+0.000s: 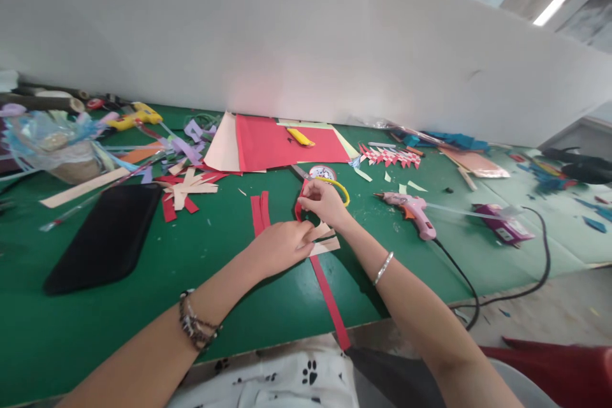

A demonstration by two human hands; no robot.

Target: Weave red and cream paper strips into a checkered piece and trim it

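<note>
Long red strip: flat, matte and paper-like, (327, 296) running from between the two hands toward the near table edge; its far end bends into a curl.
Right hand: (326, 201) thumb and fingertips pinched on that curled end.
Left hand: (281, 245) fingers close together over the cream strips; whether they grip or only press, I cannot tell.
Cream strips: (326, 246) straight, pale, flat, fanned crosswise by the left fingers.
Scissors: (345, 191) yellow loop handle, just beyond the right hand.
Short red strips: (260, 211) narrow, side by side, left of the hands.
Red sheet: (272, 143) smooth, broad, at the far side.
Table: (205, 280) glossy green.
</note>
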